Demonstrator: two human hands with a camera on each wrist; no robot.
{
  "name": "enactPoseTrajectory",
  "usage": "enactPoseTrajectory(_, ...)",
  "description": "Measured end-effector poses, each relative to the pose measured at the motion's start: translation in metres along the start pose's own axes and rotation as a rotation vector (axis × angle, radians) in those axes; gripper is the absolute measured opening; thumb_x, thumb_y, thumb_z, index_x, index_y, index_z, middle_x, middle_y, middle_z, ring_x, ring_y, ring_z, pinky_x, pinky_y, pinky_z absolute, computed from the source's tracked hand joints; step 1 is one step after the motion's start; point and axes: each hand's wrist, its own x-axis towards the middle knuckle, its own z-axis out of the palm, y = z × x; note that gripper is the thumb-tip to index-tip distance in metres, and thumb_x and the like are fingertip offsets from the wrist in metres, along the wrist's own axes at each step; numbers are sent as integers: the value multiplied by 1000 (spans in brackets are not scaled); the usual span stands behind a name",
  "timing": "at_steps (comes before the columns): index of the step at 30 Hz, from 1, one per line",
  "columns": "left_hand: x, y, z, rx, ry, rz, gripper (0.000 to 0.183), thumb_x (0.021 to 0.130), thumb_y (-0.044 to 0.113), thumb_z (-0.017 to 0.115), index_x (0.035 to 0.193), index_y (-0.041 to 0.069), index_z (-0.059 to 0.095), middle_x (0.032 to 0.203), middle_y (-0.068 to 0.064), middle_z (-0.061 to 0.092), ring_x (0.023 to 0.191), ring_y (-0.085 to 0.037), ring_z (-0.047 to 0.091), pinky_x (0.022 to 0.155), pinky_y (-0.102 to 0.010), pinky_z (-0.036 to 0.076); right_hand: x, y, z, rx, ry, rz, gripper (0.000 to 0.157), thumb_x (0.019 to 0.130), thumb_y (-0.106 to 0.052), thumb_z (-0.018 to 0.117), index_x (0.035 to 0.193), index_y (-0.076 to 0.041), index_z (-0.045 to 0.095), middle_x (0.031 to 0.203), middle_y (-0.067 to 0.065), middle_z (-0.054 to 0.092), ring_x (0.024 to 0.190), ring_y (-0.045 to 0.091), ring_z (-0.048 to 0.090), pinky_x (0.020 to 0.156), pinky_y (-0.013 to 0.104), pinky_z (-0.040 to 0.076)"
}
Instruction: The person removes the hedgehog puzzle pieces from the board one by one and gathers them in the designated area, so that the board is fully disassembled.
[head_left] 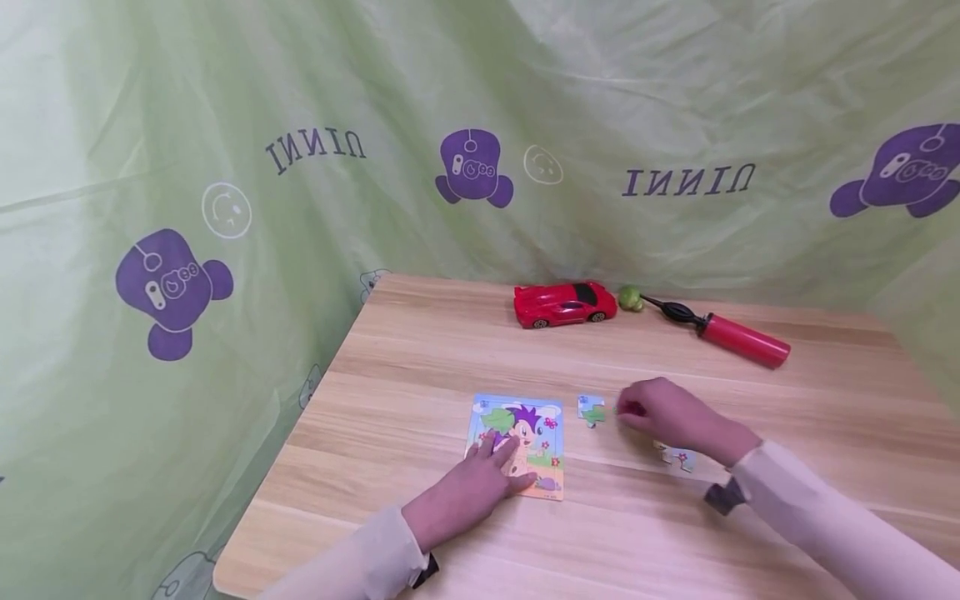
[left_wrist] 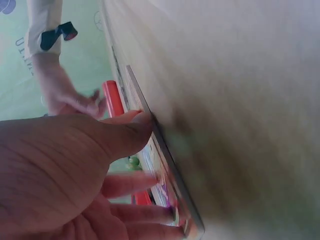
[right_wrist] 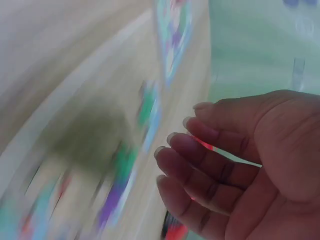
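Observation:
A square jigsaw puzzle (head_left: pixel 554 433) with a purple-haired cartoon figure lies on the table. My left hand (head_left: pixel 465 498) rests on its lower left part, fingers spread, and hides some of the picture. In the left wrist view, the thumb (left_wrist: pixel 131 137) is at the board's edge and the other fingers touch its top. My right hand (head_left: pixel 678 423) hovers over loose pieces to the right, fingers bent, with nothing seen between them in the right wrist view. A blue-green puzzle piece (head_left: pixel 591 408) lies between board and hand; another piece (head_left: pixel 682 458) shows below the right wrist. A green-purple piece (right_wrist: pixel 117 187) appears blurred.
Along the back of the wooden table (head_left: pixel 420 333) stand a red toy car (head_left: pixel 566 305), a small green object (head_left: pixel 630 298) and a red hand pump (head_left: pixel 744 339) with a black nozzle. A green printed curtain (head_left: pixel 390 217) hangs behind the table and to its left.

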Motion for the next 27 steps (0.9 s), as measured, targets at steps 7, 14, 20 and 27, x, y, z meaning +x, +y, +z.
enactPoseTrajectory(7, -1, 0, 1, -33, 20, -26, 41, 107, 23, 42, 145, 36, 49, 155, -33, 35, 146, -45, 36, 112, -51, 45, 52, -53, 39, -39, -40, -208, 15, 94, -15, 68, 107, -12, 75, 99, -1, 75, 88, 11, 67, 85, 35, 59)
enactPoseTrajectory(14, -1, 1, 1, 20, 8, 5, 43, 105, 18, 46, 143, 36, 52, 151, -34, 41, 143, -45, 41, 110, -48, 48, 77, -72, 66, -90, -46, -216, 8, 94, -21, 68, 94, -16, 75, 82, -6, 63, 70, 8, 50, 69, 24, 48)
enactPoseTrajectory(20, -2, 1, 5, 64, 36, -11, 48, 101, 15, 53, 141, 40, 54, 148, -31, 45, 142, -43, 44, 110, -45, 49, 80, -86, 73, -153, -51, -191, 9, 93, -22, 70, 96, -14, 74, 83, -4, 64, 71, 9, 51, 70, 26, 50)
enactPoseTrajectory(27, 0, 2, 6, 183, 121, 23, 52, 94, 10, 62, 135, 42, 61, 133, -26, 56, 130, -40, 55, 104, -41, 54, 79, -93, 79, -186, -40, -109, 18, 90, -23, 73, 99, -8, 75, 86, 1, 68, 73, 12, 55, 71, 30, 54)
